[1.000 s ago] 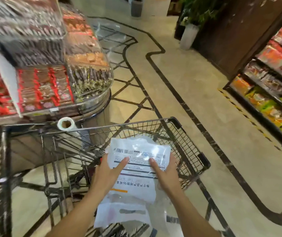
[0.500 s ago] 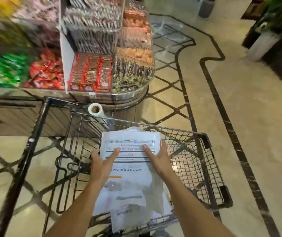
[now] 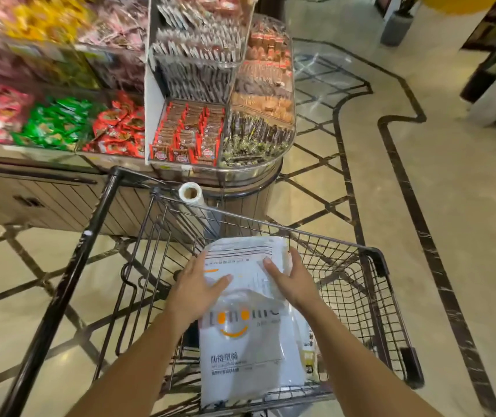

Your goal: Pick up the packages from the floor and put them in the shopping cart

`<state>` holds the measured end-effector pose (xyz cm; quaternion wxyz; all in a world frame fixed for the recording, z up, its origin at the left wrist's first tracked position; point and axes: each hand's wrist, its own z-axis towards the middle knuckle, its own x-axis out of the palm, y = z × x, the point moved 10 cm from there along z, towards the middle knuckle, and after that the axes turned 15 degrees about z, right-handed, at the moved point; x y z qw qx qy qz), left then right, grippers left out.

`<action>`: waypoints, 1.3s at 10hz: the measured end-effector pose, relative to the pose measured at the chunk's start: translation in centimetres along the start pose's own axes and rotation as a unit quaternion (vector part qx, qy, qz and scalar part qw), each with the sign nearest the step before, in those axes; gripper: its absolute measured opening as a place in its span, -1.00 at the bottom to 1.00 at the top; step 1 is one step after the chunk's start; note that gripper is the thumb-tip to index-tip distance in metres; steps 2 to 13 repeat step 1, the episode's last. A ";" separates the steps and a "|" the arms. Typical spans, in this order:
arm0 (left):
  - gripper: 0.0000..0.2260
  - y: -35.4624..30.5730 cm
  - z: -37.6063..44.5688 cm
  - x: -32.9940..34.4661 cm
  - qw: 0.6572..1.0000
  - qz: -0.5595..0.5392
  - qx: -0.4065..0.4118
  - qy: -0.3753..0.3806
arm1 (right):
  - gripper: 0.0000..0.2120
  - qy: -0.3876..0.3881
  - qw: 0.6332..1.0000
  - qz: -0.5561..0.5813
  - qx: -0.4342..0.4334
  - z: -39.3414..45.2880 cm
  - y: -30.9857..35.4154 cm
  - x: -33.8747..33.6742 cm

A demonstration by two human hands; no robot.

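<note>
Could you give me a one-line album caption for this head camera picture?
Both hands, left and right, lower white plastic mailer packages into a black wire shopping cart beside a snack display.

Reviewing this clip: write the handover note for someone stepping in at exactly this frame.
Left hand: grips the left edge of the top white package, thumb on top.
Right hand: holds the right edge the same way.
Packages: the top one lies over a larger white package with an orange smile print, both inside the black wire shopping cart.
Done: these packages are in the cart.
Left: let go of the top package. No packages show on the visible floor; check outside this view.
</note>
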<state>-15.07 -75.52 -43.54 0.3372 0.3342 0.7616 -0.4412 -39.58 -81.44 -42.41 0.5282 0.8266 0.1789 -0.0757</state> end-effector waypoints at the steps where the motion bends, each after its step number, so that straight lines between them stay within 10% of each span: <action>1: -0.24 -1.6 -1.0 -2.5 0.991 0.125 0.032 -0.030 | -0.07 0.001 0.999 -0.045 -0.031 -0.5 1.4 -0.9; 13: -0.24 -1.6 -1.0 -2.5 0.991 0.125 0.032 -0.030 | -0.07 0.001 0.999 -0.045 -0.031 -0.5 1.4 -0.9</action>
